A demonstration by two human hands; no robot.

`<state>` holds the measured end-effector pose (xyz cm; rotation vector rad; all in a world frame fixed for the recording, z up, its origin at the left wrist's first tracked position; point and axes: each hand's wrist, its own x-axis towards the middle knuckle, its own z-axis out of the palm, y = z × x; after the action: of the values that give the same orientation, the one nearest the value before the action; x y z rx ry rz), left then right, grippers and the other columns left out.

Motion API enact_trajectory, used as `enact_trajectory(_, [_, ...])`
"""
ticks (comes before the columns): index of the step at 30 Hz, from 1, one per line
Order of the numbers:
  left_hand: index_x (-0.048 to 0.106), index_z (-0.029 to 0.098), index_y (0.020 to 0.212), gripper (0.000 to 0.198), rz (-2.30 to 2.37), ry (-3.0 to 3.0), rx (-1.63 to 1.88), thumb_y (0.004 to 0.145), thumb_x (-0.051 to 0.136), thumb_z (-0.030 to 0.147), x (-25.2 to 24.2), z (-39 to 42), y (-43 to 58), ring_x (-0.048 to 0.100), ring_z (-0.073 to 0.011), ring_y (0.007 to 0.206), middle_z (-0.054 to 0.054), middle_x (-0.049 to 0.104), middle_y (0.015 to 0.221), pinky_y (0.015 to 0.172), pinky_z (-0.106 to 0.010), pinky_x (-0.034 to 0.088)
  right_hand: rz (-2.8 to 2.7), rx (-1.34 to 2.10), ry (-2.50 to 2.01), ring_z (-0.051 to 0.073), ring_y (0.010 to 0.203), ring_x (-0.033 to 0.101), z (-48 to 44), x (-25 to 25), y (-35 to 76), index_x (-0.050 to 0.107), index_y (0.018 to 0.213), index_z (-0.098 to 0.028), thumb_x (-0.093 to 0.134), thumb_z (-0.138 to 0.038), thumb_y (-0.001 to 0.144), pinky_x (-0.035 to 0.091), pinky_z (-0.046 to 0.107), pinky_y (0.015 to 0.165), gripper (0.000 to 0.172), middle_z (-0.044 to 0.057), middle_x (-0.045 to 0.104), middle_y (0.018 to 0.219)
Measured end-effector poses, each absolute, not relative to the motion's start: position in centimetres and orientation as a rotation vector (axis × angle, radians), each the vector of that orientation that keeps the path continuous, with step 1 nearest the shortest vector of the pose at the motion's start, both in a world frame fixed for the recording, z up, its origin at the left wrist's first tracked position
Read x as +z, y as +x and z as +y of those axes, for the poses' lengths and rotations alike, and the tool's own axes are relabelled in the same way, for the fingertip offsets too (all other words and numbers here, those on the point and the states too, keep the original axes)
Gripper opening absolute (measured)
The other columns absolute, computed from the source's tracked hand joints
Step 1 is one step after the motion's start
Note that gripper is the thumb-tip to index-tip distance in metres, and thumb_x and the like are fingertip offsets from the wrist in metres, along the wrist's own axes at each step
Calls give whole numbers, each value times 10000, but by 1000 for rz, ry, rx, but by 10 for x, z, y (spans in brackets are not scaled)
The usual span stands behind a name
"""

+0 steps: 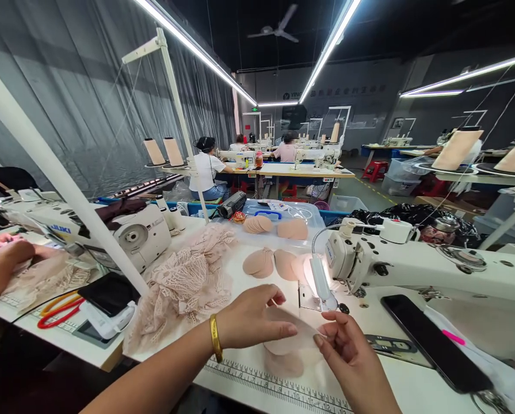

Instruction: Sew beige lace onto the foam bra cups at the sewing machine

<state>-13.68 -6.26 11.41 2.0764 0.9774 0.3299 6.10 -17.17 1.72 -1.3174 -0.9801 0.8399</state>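
Note:
A thin, sheer beige fabric piece with a rounded edge is stretched between my two hands above the table's front edge. My left hand, with a gold bangle at the wrist, has its thumb on top of the fabric and its fingers behind. At the right end, my right hand pinches the fabric's edge between thumb and fingertip. Below lies another beige piece, partly covered. Just beyond my hands is the sewing machine's lit needle area, with stacked rounded beige pieces to its left.
Crumpled beige lace lies left. My sewing machine and a black phone are at right. A printed ruler runs along the front edge. A neighbour's hand works at the left machine. A thread-stand pole crosses the left side.

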Motion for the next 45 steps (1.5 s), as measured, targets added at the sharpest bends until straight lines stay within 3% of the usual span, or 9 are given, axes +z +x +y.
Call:
enact_trajectory(4, [551,207,1433,819,464,2373,190,750,838,557,127,-54,-124,477,-366,1426,-158,527,1540,1187,-526,357,-1417,651,-1343,191,804,700,-184,27,65,624,1129,-317,609,-506,997,541,307,771,231,0,743,886])
enact_trajectory(8, [637,236,1199,482,369,2358,-147,776,837,352,123,-38,-109,685,-234,1015,-5,734,1041,898,-348,523,-1773,251,-1234,209,793,749,-185,46,78,620,1202,-364,595,-282,1009,586,309,689,211,16,780,974])
enact_trajectory(11, [601,219,975,198,498,2475,0,825,730,213,120,-33,-110,593,-123,682,66,625,749,626,-228,433,-1828,-26,-1179,211,818,747,-177,51,88,578,1277,-366,607,-169,985,593,320,718,354,15,778,986])
enact_trajectory(14, [563,217,900,111,426,2892,321,862,628,135,111,-38,-116,561,-137,638,40,629,721,607,-278,382,-1820,-179,-1160,221,817,730,-163,38,95,593,1315,-335,628,-97,952,584,362,768,436,34,784,994])
enact_trajectory(21, [583,209,847,230,111,3282,258,926,720,376,64,-34,-90,612,-197,724,-5,667,787,659,-365,436,-2013,238,-1440,189,752,722,-128,7,129,747,917,-336,498,-291,1047,568,276,655,284,-28,776,875])
enact_trajectory(24, [601,192,870,119,158,3255,243,926,682,258,45,-24,-69,601,-189,727,-28,653,815,613,-342,412,-2115,360,-1420,179,897,743,-121,4,151,745,1075,-363,462,-247,1069,591,260,748,306,-30,788,1022])
enact_trajectory(28, [566,182,793,138,289,3271,318,885,665,211,26,-21,-58,575,-195,730,-55,613,802,628,-335,402,-2244,3,-1180,221,1115,714,-119,-7,171,671,1298,-309,464,-113,1025,596,333,889,395,55,758,1239])
enact_trajectory(41, [557,186,796,127,398,3291,589,919,587,186,9,-31,-55,472,-181,690,-32,545,757,717,-359,360,-2316,45,-1268,194,897,698,-126,-7,178,596,1268,-291,424,-75,1018,591,312,750,373,56,707,1056])
enact_trajectory(45, [567,172,816,235,422,3251,633,977,620,336,12,-35,-57,498,-181,739,-32,580,817,777,-367,364,-2331,14,-1268,196,893,681,-126,-7,176,565,1276,-286,405,-79,1032,584,307,732,358,58,699,1053])
